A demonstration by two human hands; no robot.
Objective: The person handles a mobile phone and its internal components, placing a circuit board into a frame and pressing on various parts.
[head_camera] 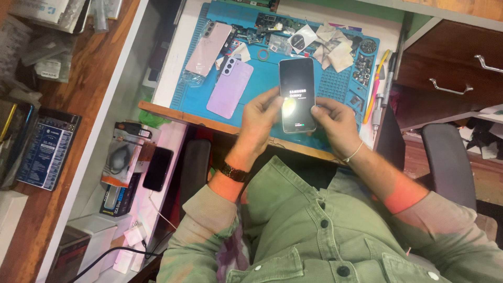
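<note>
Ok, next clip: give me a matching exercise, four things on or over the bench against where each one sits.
Things:
1. black-screened smartphone
2. lilac phone back cover
3. pale pink phone back cover
4. black wristwatch

Places:
A. flat on the blue silicone repair mat, at its far left corner
B. held between the left hand and right hand
C. on the left wrist
D. flat on the mat, just left of the held phone

Pairs: 1-B, 2-D, 3-A, 4-C

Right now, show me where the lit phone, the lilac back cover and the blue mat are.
lit phone (297, 84), head view, dark screen's upper half.
lilac back cover (229, 90), head view, its middle.
blue mat (335, 89), head view, bare gridded patch.
</note>
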